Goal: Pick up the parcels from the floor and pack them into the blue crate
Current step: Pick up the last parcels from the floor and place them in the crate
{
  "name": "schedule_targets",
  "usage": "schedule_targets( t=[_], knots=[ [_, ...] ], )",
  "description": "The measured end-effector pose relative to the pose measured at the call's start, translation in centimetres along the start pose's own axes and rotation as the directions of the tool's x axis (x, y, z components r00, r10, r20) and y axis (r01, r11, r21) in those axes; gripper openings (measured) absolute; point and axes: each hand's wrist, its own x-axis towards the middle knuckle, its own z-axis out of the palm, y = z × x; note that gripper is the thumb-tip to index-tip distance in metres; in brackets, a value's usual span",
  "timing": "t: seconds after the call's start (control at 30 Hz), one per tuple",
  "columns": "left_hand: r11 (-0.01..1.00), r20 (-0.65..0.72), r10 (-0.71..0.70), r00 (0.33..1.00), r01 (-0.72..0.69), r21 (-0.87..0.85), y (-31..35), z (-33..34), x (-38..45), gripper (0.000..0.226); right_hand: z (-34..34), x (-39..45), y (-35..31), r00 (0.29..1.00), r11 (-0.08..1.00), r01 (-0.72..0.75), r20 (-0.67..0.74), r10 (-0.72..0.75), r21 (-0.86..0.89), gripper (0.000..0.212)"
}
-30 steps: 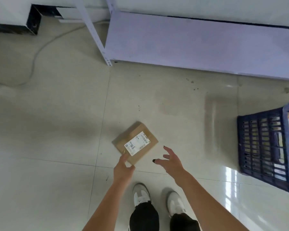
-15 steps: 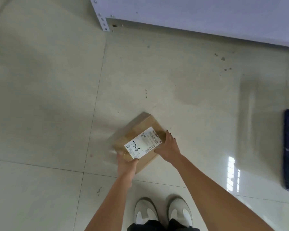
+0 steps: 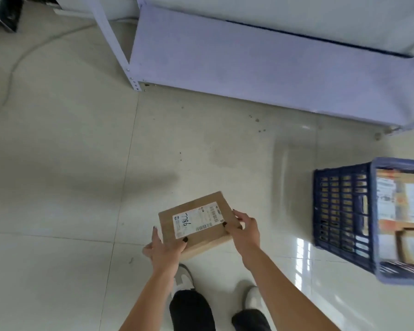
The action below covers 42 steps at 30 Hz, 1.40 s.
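A flat brown cardboard parcel (image 3: 208, 240) with a white shipping label is held above the tiled floor, in front of my feet. My left hand (image 3: 164, 250) grips its near left corner, thumb on top. My right hand (image 3: 245, 231) grips its right edge. The blue slatted crate (image 3: 339, 213) stands on the floor to the right, partly cut off by the frame edge. Several labelled parcels (image 3: 402, 206) lie inside it.
A pale purple metal shelf unit (image 3: 261, 65) runs along the far side, its upright post (image 3: 116, 44) at the left. A cable (image 3: 10, 75) curls over the floor at far left. Glossy tiles (image 3: 58, 187) lie open to the left of the parcel.
Both hands closed on the parcel and lifted it off the floor, turning it toward me. The view swung right, bringing the blue crate back into sight.
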Motion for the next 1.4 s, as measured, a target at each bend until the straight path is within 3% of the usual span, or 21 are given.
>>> schedule_targets(
  t=[0.1,0.2,0.27,0.47,0.63,0.73,0.87,1.03,1.3,1.4],
  knots=[
    [1.0,0.031,0.008,0.999,-0.008,-0.008,1.6,1.1,-5.5,0.09,-5.7,-3.3,-0.4,0.994,0.98,-0.044,-0.086,0.061,0.192,0.021],
    [0.994,0.044,0.106,0.993,-0.105,-0.017,2.9,4.8,-10.2,0.092,-11.3,-4.2,-0.6,0.978,0.95,-0.046,-0.178,0.106,0.31,0.022],
    [0.976,0.038,0.214,0.976,-0.213,-0.037,4.5,8.7,-13.4,0.092,-15.9,-3.8,-1.0,0.974,0.937,0.021,-0.218,0.059,0.349,0.026],
    [0.892,0.074,0.441,0.895,-0.428,-0.146,6.8,25.3,-25.0,0.084,-36.4,0.0,1.0,0.972,0.945,0.138,-0.223,-0.072,0.296,0.028],
    [0.821,0.142,0.566,0.812,-0.57,-0.01,5.2,40.1,-32.6,0.077,-53.0,4.8,7.7,0.976,0.99,0.14,-0.17,-0.133,0.032,0.037],
    [0.808,0.187,0.563,0.805,-0.584,0.082,4.0,47.3,-33.9,0.073,-59.5,8.5,11.0,0.987,0.991,0.113,-0.109,-0.121,-0.071,0.042],
    [0.773,0.18,0.563,0.806,-0.591,0.228,3.0,53.2,-32.3,0.077,-62.0,13.0,14.1,0.995,0.994,0.09,-0.039,-0.092,-0.065,0.047],
    [0.736,0.136,0.572,0.809,-0.58,0.348,3.0,56.2,-28.5,0.081,-60.5,18.0,15.7,0.996,0.995,0.086,-0.003,-0.086,-0.057,0.048],
    [0.55,0.16,0.662,0.732,-0.62,0.56,4.7,58.2,-21.5,0.077,-56.3,24.4,12.7,0.989,0.986,0.148,-0.006,-0.148,-0.075,0.048],
    [0.477,0.185,0.671,0.718,-0.608,0.635,4.6,58.7,-20.2,0.069,-55.3,25.3,11.9,0.99,0.978,0.141,0.046,-0.135,-0.156,0.046]
  ],
)
